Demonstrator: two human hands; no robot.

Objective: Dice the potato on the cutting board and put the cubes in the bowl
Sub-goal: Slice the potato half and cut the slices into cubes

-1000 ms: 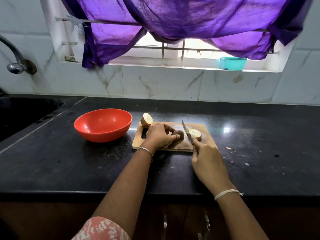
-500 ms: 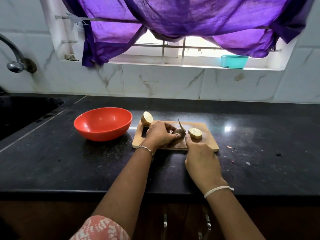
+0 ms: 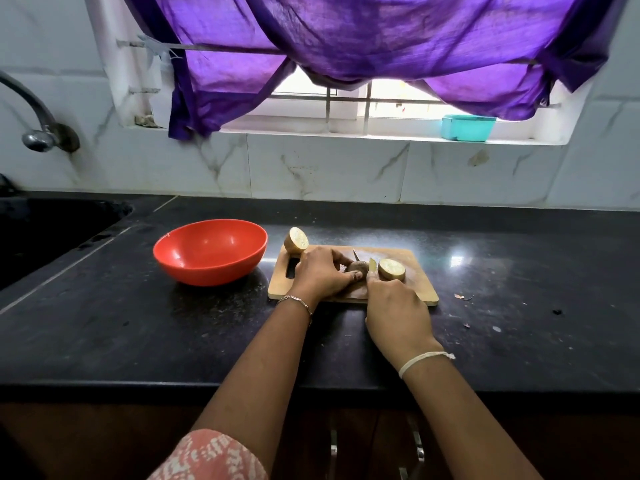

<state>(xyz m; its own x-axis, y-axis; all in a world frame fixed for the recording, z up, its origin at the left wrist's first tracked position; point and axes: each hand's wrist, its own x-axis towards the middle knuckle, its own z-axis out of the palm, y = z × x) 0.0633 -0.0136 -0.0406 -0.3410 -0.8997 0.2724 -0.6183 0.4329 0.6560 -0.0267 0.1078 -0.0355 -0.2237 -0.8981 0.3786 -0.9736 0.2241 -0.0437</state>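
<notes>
Two bare forearms reach up from the bottom of my feed toward the rectangular wooden cutting board (image 3: 417, 289), which lies flat on the black stone tabletop (image 3: 138, 323). Nearest me, a pink patterned sleeve (image 3: 211, 459) covers the left upper arm. Closer to the board, a thin chain bracelet (image 3: 296, 302) circles the left wrist and a white thread band (image 3: 422, 360) the right.

The right hand (image 3: 398, 313) sits over the board's near edge, clenched round a small kitchen knife (image 3: 355, 253). I cannot see the handle, only the blade running away from the knuckles. The left hand (image 3: 322, 271) arches over the board's left half, its fingertips curled onto a brown-skinned potato piece (image 3: 358, 266) at the board's middle. The blade stands against that piece on its right side.

Just right of the blade, a cut potato half (image 3: 391, 270) lies on the board with its pale face up. A second potato half (image 3: 296, 240) perches at the board's far left corner.

Just left of the board stands a round red plastic bowl (image 3: 207, 271). Further left is a dark sink (image 3: 52, 230), with a metal tap (image 3: 38, 133) on the white marbled wall above it. Beyond the board, a purple curtain (image 3: 346, 36) hangs over a window, and a teal plastic container (image 3: 467, 128) rests on the sill to the right.
</notes>
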